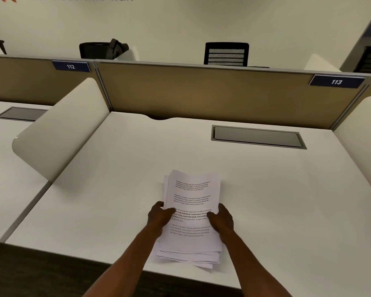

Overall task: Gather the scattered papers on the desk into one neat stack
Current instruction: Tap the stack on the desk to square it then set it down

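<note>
A stack of white printed papers (191, 196) lies on the white desk (120, 168), near its front edge. The sheets are roughly aligned, with their bottom edges fanned out a little. My left hand (159, 217) grips the stack's left edge, thumb on the top sheet. On the right edge my right hand (222, 221) holds it the same way. Both forearms reach in from the bottom of the view.
A grey cable hatch (257, 137) is set into the desk at the back right. A tan partition (201, 91) closes the far side, and rounded white dividers (60, 129) stand at left and right. Black chairs (226, 53) show behind the partition.
</note>
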A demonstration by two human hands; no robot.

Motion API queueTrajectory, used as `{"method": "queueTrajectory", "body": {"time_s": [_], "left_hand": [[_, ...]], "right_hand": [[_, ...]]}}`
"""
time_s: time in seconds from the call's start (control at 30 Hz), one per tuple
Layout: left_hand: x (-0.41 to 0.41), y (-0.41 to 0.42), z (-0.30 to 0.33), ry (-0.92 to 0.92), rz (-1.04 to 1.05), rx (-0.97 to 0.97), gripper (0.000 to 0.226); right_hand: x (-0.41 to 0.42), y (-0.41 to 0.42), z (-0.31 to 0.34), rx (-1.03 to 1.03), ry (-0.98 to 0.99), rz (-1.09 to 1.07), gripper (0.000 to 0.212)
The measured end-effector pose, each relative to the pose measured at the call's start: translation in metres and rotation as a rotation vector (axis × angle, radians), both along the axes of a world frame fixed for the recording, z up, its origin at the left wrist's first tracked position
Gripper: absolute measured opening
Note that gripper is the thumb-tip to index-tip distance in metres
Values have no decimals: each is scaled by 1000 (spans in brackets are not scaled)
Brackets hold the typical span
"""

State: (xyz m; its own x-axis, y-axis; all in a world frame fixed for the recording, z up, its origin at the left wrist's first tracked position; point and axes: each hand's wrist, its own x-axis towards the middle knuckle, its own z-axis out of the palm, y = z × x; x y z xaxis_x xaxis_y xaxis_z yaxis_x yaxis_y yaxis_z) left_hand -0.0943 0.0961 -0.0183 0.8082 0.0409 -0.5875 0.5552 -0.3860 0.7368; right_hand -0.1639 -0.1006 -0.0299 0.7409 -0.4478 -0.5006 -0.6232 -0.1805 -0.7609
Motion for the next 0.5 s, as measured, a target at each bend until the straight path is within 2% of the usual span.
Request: {"method": "queueTrajectory", "body": {"time_s": [0.07, 0.23, 0.5], "left_hand": [[-1, -3, -2, 19, -48, -8, 52], [-6, -8, 1, 12, -106, -26, 47], [-4, -9, 3, -157, -111, -160, 51]], "right_hand": [[-5, 2, 2, 8, -54, 5, 48], [-9, -4, 3, 151, -104, -9, 53], [-12, -35, 12, 312, -260, -79, 57]]}}
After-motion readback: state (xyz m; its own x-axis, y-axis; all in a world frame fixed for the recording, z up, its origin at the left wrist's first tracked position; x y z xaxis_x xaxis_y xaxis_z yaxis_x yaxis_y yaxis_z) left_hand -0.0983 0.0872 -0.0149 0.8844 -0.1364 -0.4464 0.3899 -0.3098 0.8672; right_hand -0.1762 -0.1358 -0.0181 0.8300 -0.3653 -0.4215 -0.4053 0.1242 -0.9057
